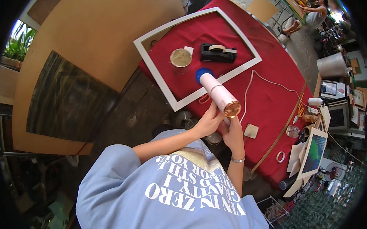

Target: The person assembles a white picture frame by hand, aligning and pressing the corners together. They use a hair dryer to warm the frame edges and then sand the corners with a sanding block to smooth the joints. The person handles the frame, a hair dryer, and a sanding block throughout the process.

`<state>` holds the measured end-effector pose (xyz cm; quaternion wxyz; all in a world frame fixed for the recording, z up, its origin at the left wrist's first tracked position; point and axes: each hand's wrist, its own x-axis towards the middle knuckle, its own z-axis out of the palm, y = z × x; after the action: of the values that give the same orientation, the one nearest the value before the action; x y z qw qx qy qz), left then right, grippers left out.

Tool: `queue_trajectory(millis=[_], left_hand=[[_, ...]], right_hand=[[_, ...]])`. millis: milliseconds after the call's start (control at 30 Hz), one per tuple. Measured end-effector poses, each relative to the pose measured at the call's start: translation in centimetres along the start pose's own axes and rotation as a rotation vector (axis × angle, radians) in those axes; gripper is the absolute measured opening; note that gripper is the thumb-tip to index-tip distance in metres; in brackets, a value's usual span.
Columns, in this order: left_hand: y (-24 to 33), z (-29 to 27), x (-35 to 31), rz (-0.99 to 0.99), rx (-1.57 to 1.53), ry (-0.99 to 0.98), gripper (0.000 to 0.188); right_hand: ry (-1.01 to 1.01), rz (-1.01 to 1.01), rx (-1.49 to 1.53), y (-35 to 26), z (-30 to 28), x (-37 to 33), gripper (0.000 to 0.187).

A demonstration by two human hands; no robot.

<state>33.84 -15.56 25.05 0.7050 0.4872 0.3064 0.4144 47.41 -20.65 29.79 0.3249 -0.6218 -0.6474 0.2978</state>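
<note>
In front of me my left hand (208, 122) and my right hand (233, 137) are both closed on a pale pink hair dryer (221, 94). Its copper-coloured round end faces me, and the barrel points away over the near side of a white picture frame (153, 75). My right hand is at the short handle, which is mostly hidden. My left fingers press against the side of the barrel. A blue round piece (203, 74) shows at the far end; I cannot tell if it is attached. Red-handled scissors (204, 98) lie partly hidden beside the barrel.
The frame lies on a red cloth-covered table (272, 105). Inside it are a tub (180, 58) and a black tape dispenser (218, 53). A white cord (269, 79) crosses the cloth. A pale square pad (251, 131) and tape roll (280, 157) lie right. A brown board (101, 35) stands left.
</note>
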Motion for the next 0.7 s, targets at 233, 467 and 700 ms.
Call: queue_trajectory(millis=[233, 467, 700], left_hand=[[0.5, -8.0, -3.0, -0.062, 0.033, -0.385, 0.045], [-9.7, -22.0, -8.7, -0.882, 0.145, 0.164, 0.052], [-16.5, -23.9, -7.8, -0.645, -0.373, 0.613, 0.063]], right_hand=[[0.071, 0.065, -0.15, 0.1, 3.9, -1.7, 0.04], [-0.053, 0.11, -0.174, 0.8, 5.0, -2.9, 0.036], [-0.179, 0.042, -0.31, 0.6, 7.8, -0.4, 0.033]])
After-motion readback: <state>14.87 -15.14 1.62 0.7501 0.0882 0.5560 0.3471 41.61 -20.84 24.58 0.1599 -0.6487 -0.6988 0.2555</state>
